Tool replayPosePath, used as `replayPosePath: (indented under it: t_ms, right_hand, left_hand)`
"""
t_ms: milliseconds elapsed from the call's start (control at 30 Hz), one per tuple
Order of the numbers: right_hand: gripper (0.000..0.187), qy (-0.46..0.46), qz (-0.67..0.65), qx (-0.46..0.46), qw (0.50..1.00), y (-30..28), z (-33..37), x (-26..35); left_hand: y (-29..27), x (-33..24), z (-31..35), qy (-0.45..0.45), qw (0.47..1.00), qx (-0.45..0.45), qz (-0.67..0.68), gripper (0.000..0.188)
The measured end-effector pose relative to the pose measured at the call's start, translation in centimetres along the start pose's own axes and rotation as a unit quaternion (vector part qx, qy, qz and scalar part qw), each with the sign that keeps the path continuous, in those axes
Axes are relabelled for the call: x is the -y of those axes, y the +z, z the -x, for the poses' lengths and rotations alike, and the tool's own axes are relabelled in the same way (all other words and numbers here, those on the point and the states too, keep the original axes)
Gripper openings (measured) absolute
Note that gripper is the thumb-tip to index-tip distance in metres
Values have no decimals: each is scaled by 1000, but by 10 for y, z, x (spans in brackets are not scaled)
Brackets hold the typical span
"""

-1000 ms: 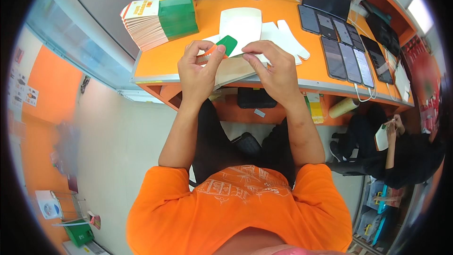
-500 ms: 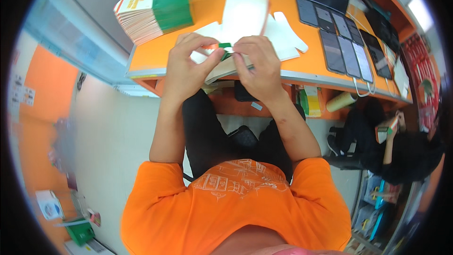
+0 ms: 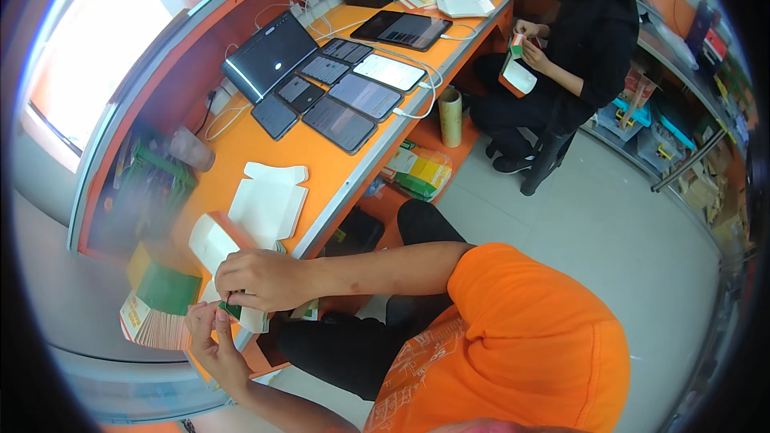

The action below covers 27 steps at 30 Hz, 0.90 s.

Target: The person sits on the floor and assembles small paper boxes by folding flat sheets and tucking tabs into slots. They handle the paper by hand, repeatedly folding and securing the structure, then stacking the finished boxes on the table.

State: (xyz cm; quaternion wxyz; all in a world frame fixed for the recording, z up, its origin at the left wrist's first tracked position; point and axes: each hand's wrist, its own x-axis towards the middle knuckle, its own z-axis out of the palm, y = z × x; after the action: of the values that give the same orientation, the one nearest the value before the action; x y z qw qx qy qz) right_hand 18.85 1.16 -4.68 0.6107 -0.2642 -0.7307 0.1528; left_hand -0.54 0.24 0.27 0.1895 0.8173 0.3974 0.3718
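Both my hands hold a small folding carton box [image 3: 254,320], white inside with a green edge, at the desk's front edge. My left hand [image 3: 215,343] pinches its green flap, thumb and forefinger closed. My right hand [image 3: 269,279] is closed on the same corner from above and hides most of the box. Behind my fingers rises a rounded white panel [image 3: 210,242], apparently the box's open lid. Beside it on the desk lie flat white carton blanks [image 3: 269,204]. Near my left hand stands a stack of folded cartons [image 3: 156,322] with a green and yellow block [image 3: 167,287].
Several phones [image 3: 341,112] and a tablet [image 3: 401,30] lie on the orange desk with white cables, beside a dark laptop-like screen [image 3: 273,56]. A cup [image 3: 192,149] stands at the back. To the right a seated person [image 3: 581,40] in black handles another carton [image 3: 517,72].
My view has swung to the right, so the desk now runs diagonally and the seated person shows more fully. Both hands remain on the carton.
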Motion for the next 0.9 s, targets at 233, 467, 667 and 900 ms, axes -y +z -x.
replayPosePath:
  t_ms: [233,467,667,900]
  right_hand:
    - [12,165,-141,113,970,-16,-7,14]
    - [20,163,-197,112,960,-21,-22,32]
    - [20,113,-218,29,969,-2,-18,40]
    - [38,19,78,92,992,-32,-18,76]
  left_hand:
    - [-24,-12,-10,89,990,79,-79,16]
    - [-30,-26,0,182,960,-125,-174,24]
    - [46,2,18,-9,941,-315,123,49]
    - [44,-13,4,-129,908,-361,167,39]
